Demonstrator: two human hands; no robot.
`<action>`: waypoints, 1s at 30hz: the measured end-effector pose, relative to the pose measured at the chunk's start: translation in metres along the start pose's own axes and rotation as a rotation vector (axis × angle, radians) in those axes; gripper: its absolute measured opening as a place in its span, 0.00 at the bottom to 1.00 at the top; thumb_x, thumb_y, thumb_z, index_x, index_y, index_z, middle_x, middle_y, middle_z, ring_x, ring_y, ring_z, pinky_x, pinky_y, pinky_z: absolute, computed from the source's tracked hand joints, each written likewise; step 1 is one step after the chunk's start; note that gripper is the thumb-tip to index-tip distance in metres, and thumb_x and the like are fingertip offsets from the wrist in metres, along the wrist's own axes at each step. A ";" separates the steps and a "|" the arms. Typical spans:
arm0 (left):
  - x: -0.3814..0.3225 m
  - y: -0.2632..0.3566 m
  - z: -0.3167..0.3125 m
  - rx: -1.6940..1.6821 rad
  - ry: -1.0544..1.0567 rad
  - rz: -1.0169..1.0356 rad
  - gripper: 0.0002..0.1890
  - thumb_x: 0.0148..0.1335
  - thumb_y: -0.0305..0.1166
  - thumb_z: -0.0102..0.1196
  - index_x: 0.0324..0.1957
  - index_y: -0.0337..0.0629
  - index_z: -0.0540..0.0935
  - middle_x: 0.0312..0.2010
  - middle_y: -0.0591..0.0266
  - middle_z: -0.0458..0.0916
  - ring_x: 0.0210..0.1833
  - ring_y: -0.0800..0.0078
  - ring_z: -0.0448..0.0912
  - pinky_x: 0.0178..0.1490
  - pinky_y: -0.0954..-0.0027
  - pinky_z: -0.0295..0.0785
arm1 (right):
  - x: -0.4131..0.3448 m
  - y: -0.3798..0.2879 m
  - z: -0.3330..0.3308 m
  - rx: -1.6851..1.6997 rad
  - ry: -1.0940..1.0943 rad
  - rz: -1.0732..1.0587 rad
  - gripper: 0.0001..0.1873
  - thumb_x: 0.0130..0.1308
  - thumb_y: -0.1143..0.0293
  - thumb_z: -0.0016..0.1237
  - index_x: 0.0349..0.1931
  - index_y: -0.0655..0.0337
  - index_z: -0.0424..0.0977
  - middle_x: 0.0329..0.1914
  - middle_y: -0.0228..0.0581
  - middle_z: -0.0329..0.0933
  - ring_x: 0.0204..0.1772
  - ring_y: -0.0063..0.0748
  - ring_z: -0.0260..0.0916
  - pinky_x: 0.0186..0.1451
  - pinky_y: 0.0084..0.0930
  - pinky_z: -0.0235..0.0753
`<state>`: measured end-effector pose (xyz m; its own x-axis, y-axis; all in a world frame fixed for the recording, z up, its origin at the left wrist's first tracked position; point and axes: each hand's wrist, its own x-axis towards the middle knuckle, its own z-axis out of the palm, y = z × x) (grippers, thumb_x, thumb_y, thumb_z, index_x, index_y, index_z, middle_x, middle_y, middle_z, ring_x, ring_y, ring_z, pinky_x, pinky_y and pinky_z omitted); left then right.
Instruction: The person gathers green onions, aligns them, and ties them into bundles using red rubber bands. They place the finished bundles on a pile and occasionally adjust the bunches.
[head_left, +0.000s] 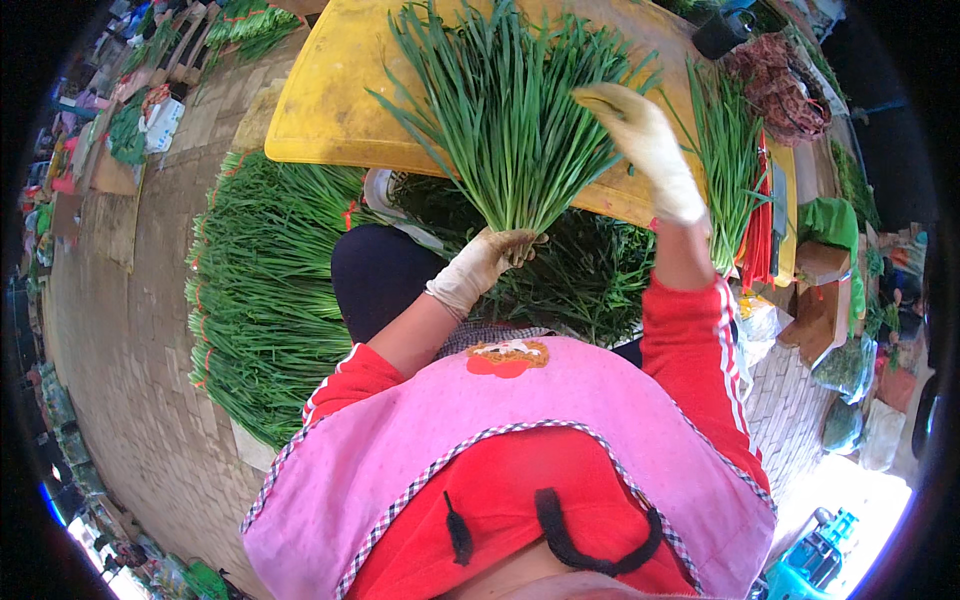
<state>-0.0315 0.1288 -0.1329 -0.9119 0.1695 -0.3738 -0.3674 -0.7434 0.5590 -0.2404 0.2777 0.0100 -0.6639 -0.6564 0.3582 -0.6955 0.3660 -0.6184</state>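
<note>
My left hand (487, 259), in a pale, soiled glove, grips a bunch of long green chives (517, 127) by their lower ends. Their leaves fan out away from me over a yellow tabletop (337, 112). At the right side of the fan, my gloved right hand (641, 139) is raised, slightly blurred, its fingers bent toward the leaves. Nothing shows in that hand; whether it touches the leaves is unclear. More loose chives (720, 157) lie on the table beyond my right forearm.
Tied chive bundles (277, 300) are stacked on the floor at left. Dark loose leaves (577, 285) lie below the table edge, beside a white container rim (379, 193). Red ties (760, 232), what looks like a knife (779, 202), a black cup (716, 37) and reddish netting (780, 86) are at right.
</note>
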 end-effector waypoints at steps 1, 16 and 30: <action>-0.001 0.000 0.001 0.008 0.032 -0.013 0.18 0.61 0.30 0.58 0.52 0.34 0.75 0.45 0.52 0.82 0.35 0.73 0.78 0.36 0.75 0.73 | 0.017 0.010 0.019 -0.189 0.014 -0.157 0.14 0.64 0.63 0.45 0.45 0.57 0.78 0.45 0.45 0.78 0.50 0.49 0.74 0.53 0.38 0.73; 0.002 -0.005 -0.005 0.053 -0.014 0.054 0.19 0.62 0.30 0.57 0.54 0.35 0.75 0.43 0.56 0.82 0.39 0.71 0.79 0.41 0.73 0.73 | 0.083 0.068 0.067 -0.749 -0.338 0.030 0.19 0.55 0.57 0.55 0.46 0.52 0.79 0.44 0.41 0.79 0.51 0.45 0.74 0.53 0.41 0.72; -0.003 0.001 0.002 0.061 0.046 -0.007 0.19 0.60 0.29 0.59 0.52 0.34 0.75 0.43 0.53 0.82 0.38 0.72 0.79 0.39 0.72 0.74 | 0.082 0.116 0.020 0.251 0.493 0.415 0.08 0.61 0.66 0.47 0.32 0.58 0.78 0.30 0.45 0.77 0.35 0.40 0.75 0.40 0.35 0.74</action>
<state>-0.0294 0.1287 -0.1293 -0.9005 0.1433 -0.4106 -0.3851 -0.7013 0.5999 -0.3700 0.2537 -0.0463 -0.9500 -0.0968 0.2967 -0.3120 0.3193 -0.8948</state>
